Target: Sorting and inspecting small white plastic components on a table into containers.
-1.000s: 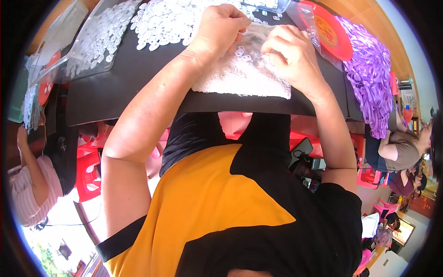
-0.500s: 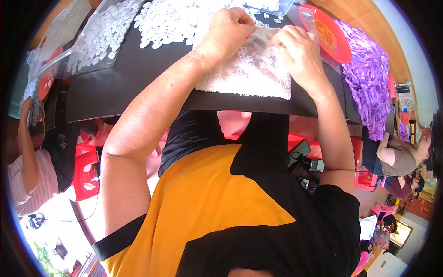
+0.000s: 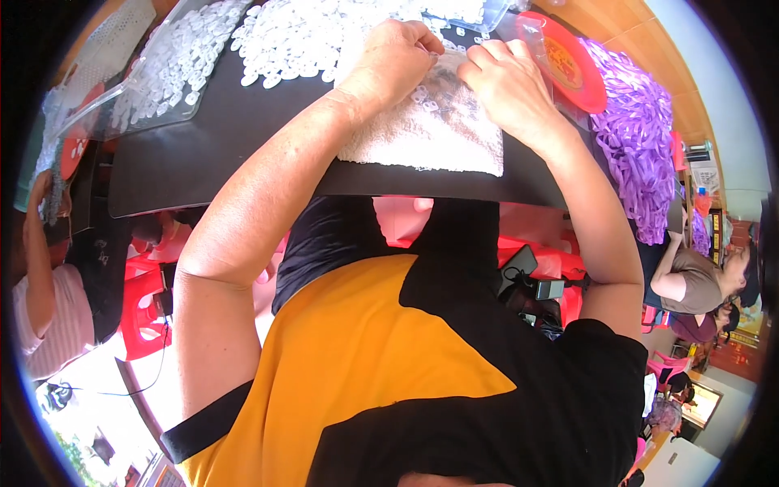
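My left hand (image 3: 395, 61) is closed in a pinch above the upper part of a white towel (image 3: 438, 146). Just across from it, my right hand (image 3: 510, 85) has its fingers curled together, tips pointing at the left hand's fingertips. Whatever lies between the fingers is too small or hidden to make out. Small clear plastic pieces (image 3: 426, 99) lie on the towel between and below the hands. Beyond the left wrist spreads a heap of small white rounded plastic pieces (image 3: 296, 40) on the dark table (image 3: 219, 154).
A clear tray (image 3: 158, 122) of similar pieces stands at the left. A blue-tinted clear container (image 3: 489, 18) sits at the back. On the right are a red round plate (image 3: 596, 85) and a heap of purple ribbons (image 3: 641, 146). People sit left and right.
My right hand has moved left, closer to my left hand, and its elbow has swung outward. My left hand stays pinched in nearly the same place.
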The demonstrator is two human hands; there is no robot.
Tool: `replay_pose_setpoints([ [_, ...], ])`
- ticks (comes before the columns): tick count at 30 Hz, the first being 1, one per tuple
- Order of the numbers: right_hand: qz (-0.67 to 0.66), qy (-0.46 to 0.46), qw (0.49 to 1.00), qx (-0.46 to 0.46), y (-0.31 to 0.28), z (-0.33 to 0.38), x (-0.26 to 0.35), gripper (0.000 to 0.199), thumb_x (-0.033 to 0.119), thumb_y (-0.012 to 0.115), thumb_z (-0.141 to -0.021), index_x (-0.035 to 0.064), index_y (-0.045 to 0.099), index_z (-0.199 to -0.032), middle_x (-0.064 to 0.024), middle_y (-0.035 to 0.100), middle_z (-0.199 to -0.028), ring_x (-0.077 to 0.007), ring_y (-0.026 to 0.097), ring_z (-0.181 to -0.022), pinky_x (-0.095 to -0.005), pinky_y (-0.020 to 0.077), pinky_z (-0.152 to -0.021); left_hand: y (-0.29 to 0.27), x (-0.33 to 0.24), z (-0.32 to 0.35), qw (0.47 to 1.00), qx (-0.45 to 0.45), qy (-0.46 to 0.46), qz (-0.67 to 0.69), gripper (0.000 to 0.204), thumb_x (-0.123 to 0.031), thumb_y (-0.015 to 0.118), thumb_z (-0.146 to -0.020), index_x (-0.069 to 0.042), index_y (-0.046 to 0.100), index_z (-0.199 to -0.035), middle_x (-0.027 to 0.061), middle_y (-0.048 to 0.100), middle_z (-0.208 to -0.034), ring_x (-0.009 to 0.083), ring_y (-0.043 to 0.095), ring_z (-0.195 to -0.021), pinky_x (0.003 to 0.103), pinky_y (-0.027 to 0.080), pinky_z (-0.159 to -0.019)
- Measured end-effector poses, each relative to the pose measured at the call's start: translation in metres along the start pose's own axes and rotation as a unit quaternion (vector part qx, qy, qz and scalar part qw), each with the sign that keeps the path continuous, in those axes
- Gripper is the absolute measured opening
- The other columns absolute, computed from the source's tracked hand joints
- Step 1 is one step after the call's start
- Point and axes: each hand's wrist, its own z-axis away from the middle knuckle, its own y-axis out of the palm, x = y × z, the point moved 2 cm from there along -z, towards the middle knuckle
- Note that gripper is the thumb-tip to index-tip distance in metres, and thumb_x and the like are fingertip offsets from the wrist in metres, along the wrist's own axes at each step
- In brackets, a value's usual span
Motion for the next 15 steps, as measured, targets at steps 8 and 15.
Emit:
replay_pose_setpoints([
  [8,-0.088,0.123,0.988,0.020,0.002,0.012,-0.010,0.012,0.009,0.058,-0.080,0.0064,0.064,-0.090,-0.0076,0.063,-0.094,-0.0247,0.057,-0.100,-0.0394,0.0378,-0.083,-0.005,-0.012,0.007,0.974,0.023,-0.101,0.200,0.018,-0.004,0.061,-0.087,0.004,0.066,-0.102,0.0062,0.063,-0.073,0.0112,0.058,-0.057,0.023,0.046,-0.053],
  [15,-0.287,0.185,0.929,-0.140,-0.002,0.007,-0.015,0.007,0.008,0.062,-0.084,0.0060,0.061,-0.090,-0.0092,0.064,-0.082,-0.0237,0.063,-0.079,-0.0358,0.0452,-0.070,-0.002,-0.013,0.008,0.932,0.049,-0.123,0.339,0.017,-0.003,0.058,-0.091,0.007,0.063,-0.104,0.0124,0.065,-0.083,0.0162,0.064,-0.066,0.025,0.049,-0.056],
])
